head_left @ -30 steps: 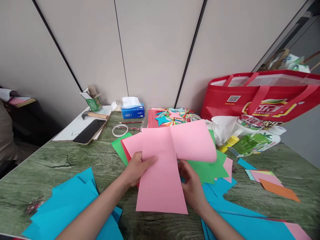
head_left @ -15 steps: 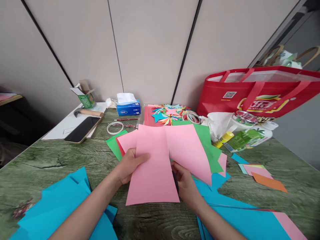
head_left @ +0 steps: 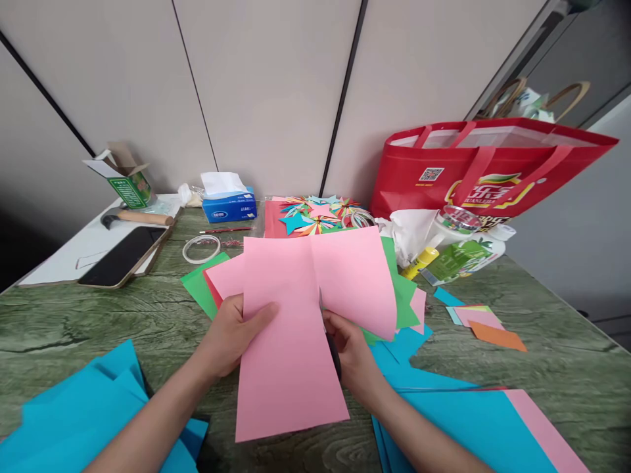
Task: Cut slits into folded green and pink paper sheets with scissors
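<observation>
A pink sheet of paper [head_left: 286,341] is held up over the table, slit from its near edge to roughly its upper middle. My left hand [head_left: 236,335] grips its left side, thumb on top and fingers behind. My right hand [head_left: 352,348] is closed on a pair of scissors [head_left: 334,355]; a dark handle and a bit of blade show at the slit, the rest is hidden by the paper. The right half of the sheet bends up and away over my right hand. Behind it lie green sheets [head_left: 200,287] and other pink paper.
Blue paper lies at the left [head_left: 83,407] and right [head_left: 458,427]. A phone [head_left: 123,256], hammer [head_left: 140,217], tape roll [head_left: 201,249], tissue box [head_left: 229,205], paper stars [head_left: 320,210], glue stick [head_left: 420,261], red bag [head_left: 409,171] and paper scraps [head_left: 497,335] surround the work.
The slit in the pink sheet runs a little further up, with the scissors moved along it. The camera view has shifted right, so everything appears further left.
</observation>
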`<state>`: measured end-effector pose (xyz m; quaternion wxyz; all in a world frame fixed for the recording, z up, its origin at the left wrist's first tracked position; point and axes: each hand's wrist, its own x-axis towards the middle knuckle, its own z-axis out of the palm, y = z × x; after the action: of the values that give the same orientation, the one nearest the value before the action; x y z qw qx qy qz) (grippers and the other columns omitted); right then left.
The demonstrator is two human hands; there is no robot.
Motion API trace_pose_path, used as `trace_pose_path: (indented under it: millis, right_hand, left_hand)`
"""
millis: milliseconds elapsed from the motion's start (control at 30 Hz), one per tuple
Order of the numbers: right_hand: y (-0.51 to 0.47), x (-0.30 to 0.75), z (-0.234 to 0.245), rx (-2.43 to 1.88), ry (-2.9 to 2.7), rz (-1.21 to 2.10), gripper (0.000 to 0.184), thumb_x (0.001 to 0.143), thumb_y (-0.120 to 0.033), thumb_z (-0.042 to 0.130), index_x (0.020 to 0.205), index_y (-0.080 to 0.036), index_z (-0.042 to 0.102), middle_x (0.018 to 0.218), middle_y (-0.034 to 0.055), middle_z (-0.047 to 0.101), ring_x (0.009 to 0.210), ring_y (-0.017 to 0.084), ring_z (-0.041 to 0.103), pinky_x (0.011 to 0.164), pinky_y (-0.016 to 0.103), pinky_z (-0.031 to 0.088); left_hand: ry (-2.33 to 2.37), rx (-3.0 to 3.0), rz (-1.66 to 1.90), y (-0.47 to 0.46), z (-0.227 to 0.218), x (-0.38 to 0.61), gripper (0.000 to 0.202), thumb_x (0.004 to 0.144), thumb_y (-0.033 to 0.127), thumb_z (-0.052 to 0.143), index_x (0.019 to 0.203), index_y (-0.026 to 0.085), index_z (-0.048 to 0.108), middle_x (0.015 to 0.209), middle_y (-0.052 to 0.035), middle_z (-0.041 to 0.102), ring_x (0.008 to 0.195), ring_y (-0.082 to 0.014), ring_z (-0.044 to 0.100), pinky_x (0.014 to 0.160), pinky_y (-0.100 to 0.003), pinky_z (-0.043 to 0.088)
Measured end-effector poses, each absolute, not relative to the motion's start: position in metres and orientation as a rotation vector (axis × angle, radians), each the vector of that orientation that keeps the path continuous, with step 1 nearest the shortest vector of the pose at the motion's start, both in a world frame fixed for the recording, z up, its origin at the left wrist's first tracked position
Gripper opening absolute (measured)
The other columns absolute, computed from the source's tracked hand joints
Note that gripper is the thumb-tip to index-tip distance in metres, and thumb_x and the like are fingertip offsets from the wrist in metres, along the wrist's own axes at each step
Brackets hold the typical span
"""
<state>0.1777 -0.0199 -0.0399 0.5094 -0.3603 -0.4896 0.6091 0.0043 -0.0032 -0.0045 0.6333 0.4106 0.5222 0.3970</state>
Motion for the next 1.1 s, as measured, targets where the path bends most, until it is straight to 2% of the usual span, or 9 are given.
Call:
trace_pose_path:
  millis: [233, 667, 967, 1100]
  right_hand:
    - [-0.0191, 0.1795, -0.0433, -0.897, -1.211, 1.485, 0.029, 0.061, -0.025, 0.072, 0.088, -0.02, 0.064, 0.089, 0.0044, 0.068, 0.084, 0.021, 0.062, 0.079, 0.034, 0.049]
    - [-0.0181, 0.1801, -0.0427, -0.967, -1.206, 1.411, 0.025, 0.059, -0.027, 0.073, 0.081, -0.018, 0.065, 0.077, 0.003, 0.069, 0.069, 0.018, 0.062, 0.063, 0.027, 0.05]
    - [-0.0188, 0.1812, -0.0448, -0.952, -1.234, 1.441, 0.028, 0.059, -0.025, 0.072, 0.085, -0.019, 0.064, 0.083, 0.0036, 0.068, 0.075, 0.019, 0.062, 0.068, 0.029, 0.049]
    - [-0.0186, 0.1814, -0.0446, -0.975, -1.227, 1.407, 0.023, 0.059, -0.025, 0.072, 0.08, -0.019, 0.064, 0.077, 0.0026, 0.068, 0.07, 0.018, 0.061, 0.063, 0.027, 0.049]
  left_hand:
    - [1.26, 0.872, 0.931, -0.0038, 0.0004, 0.0072, 0.023, 0.063, 0.035, 0.069, 0.07, 0.014, 0.063, 0.06, -0.0017, 0.067, 0.048, -0.0136, 0.057, 0.042, -0.022, 0.045]
    - [1.262, 0.957, 0.926, -0.005, -0.0022, 0.0081, 0.022, 0.063, 0.037, 0.067, 0.067, 0.015, 0.064, 0.06, -0.0021, 0.066, 0.048, -0.015, 0.058, 0.043, -0.024, 0.045]
    - [1.292, 0.972, 0.923, -0.0043, -0.002, 0.0066, 0.024, 0.064, 0.038, 0.067, 0.069, 0.015, 0.063, 0.062, -0.0032, 0.067, 0.05, -0.0164, 0.059, 0.044, -0.025, 0.046]
    - [1.29, 0.99, 0.921, -0.0052, -0.0007, 0.0077, 0.024, 0.062, 0.037, 0.068, 0.067, 0.014, 0.064, 0.059, -0.0028, 0.066, 0.048, -0.0159, 0.058, 0.042, -0.024, 0.045]
